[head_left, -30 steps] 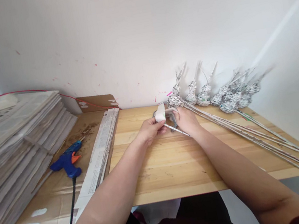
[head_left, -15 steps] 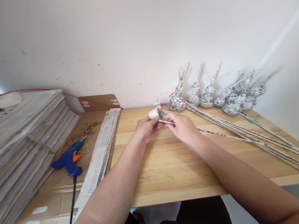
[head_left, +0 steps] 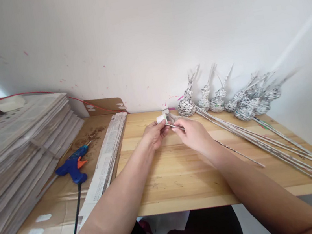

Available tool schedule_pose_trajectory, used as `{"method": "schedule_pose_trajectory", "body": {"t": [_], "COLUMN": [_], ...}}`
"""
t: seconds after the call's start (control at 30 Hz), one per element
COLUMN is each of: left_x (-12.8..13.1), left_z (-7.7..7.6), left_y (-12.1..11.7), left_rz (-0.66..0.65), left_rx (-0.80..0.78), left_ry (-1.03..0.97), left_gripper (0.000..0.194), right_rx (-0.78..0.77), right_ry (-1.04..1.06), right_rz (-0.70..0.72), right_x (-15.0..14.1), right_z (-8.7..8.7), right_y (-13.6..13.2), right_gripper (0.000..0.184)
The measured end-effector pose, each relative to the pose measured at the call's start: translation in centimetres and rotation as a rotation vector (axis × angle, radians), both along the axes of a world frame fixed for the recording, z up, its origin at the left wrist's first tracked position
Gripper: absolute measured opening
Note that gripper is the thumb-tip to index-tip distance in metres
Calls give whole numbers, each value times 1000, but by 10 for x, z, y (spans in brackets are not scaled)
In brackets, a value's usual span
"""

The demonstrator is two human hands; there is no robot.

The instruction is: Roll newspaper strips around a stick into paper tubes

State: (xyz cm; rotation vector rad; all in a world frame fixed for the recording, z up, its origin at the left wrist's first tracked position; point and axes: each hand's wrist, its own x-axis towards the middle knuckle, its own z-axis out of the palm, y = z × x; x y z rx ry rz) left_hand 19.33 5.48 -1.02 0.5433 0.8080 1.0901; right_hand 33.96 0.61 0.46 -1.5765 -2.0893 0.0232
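Over the middle of the table, my left hand (head_left: 155, 134) is closed around a small white cylinder (head_left: 161, 119), perhaps a little cup, tipped on its side. My right hand (head_left: 193, 131) pinches a thin rolled-newspaper stick (head_left: 239, 152), whose near end meets the cylinder at my left fingertips. The stick passes under my right forearm, and its free end shows on the right. Greyish paper strips at the cylinder's right side are partly hidden by my fingers.
Several woven newspaper figures (head_left: 185, 106) stand along the wall. Long paper sticks (head_left: 255, 138) lie at right. On the left are newspaper strips (head_left: 105, 153), a blue glue gun (head_left: 71, 166) with its cord, cardboard (head_left: 52, 214) and a tall newspaper stack (head_left: 36, 153).
The stick's far end has swung toward me, away from the other sticks. My right hand has shifted slightly right and nearer; my left hand keeps its hold on the cylinder.
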Motion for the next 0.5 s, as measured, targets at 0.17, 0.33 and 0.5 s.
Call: {"method": "schedule_pose_trajectory", "body": {"t": [0.17, 0.33, 0.5], "left_x": [1, 1, -1], "left_z": [-3, -1, 1], "left_y": [1, 1, 2], "left_rz": [-34, -21, -9], "left_rx": [4, -37, -43], "left_ry": [-33, -80, -83], "left_gripper": [10, 11, 10], "right_rx": [-3, -95, -72], "right_ry": [-4, -87, 29], "right_rz": [-4, -32, -9], "right_x": [2, 2, 2], "right_z": [4, 5, 1], "right_y": [-3, -3, -2], "right_gripper": [13, 24, 13]}}
